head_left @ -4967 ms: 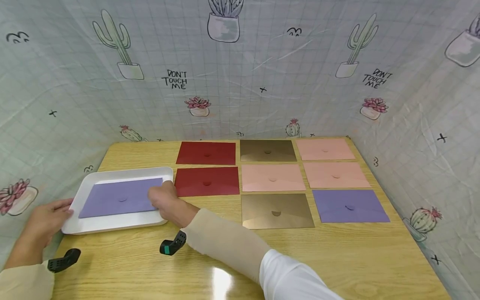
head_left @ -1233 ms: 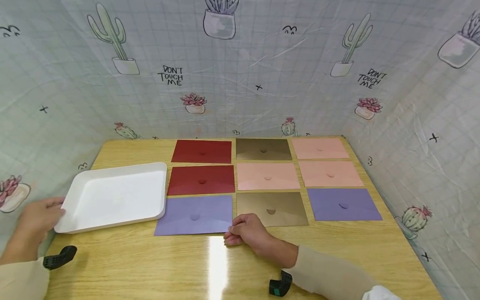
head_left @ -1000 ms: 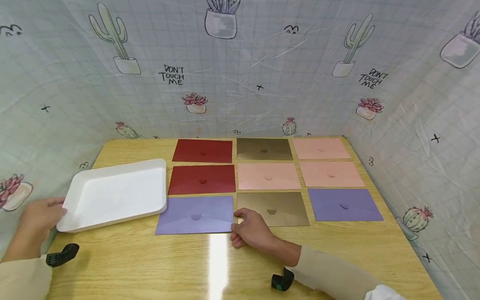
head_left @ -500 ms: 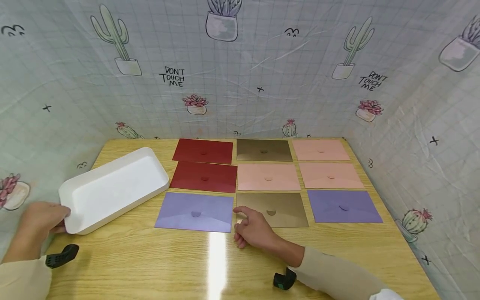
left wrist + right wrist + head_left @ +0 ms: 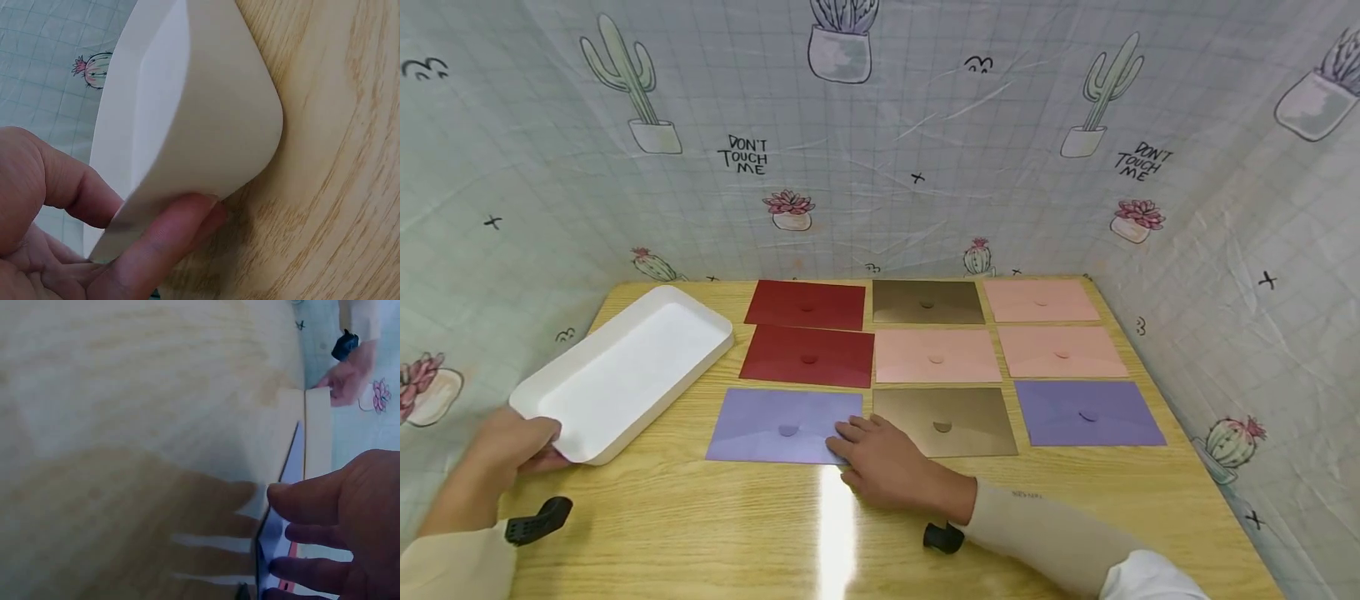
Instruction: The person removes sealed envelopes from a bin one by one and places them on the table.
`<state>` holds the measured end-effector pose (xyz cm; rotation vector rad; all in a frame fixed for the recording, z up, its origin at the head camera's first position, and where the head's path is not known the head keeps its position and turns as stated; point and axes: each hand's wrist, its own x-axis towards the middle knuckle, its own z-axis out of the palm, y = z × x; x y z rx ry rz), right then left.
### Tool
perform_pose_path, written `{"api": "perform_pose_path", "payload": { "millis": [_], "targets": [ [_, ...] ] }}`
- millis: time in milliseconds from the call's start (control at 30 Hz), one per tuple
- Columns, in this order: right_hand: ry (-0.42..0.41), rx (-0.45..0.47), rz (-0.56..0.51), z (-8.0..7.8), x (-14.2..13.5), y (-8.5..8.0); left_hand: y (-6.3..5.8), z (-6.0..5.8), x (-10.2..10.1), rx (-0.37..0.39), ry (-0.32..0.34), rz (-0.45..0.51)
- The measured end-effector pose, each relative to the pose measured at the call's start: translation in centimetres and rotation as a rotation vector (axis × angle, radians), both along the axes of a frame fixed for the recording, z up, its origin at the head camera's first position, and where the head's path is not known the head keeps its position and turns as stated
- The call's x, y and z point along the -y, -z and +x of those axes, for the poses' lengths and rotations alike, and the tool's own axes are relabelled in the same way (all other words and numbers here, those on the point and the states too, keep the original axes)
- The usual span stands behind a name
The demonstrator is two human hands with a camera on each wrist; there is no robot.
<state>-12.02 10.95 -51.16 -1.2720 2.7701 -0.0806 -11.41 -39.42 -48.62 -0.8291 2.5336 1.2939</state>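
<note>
At the left of the head view my left hand (image 5: 508,446) grips the near corner of a white rectangular tray (image 5: 632,367), which lies slanted. The left wrist view shows fingers (image 5: 165,240) on both sides of the tray's wall (image 5: 225,106). My right hand (image 5: 887,462) rests its spread fingertips on the right end of a lavender envelope (image 5: 760,421) with a small half-round flap mark. In the right wrist view the fingertips (image 5: 281,492) lie along that envelope's edge (image 5: 291,462); part of it is hidden behind them.
Two red envelopes (image 5: 808,357) lie behind the lavender one. Gold envelopes (image 5: 966,412), pink envelopes (image 5: 1060,350) and a purple envelope (image 5: 1086,412) fill the columns to the right. A printed cloth (image 5: 917,125) walls in the wooden table (image 5: 700,533).
The lavender envelope has come out of the tray to the row's left end and its right edge is released; the right hand now lies over it. The left hand has swung the tray's far end away.
</note>
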Motion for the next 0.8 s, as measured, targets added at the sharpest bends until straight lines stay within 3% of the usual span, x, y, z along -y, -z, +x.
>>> {"api": "perform_pose_path", "payload": {
  "millis": [133, 333, 533, 800],
  "targets": [
    [0.040, 0.060, -0.003, -2.1, 0.6, -0.8, -0.3, -0.1, -1.3, -0.048, -0.011, 0.115],
    [0.130, 0.169, 0.047, -6.1, 2.0, -1.4, -0.9, -0.4, -3.9, -0.060, -0.161, 0.327],
    [0.084, 0.173, 0.091, -7.4, 2.3, -0.7, -0.5, -0.8, -5.9, -0.071, -0.252, 0.339],
    [0.075, 0.190, 0.056, -8.3, 1.6, -0.2, -0.3, -1.0, -6.5, -0.044, -0.217, 0.341]
  ]
}}
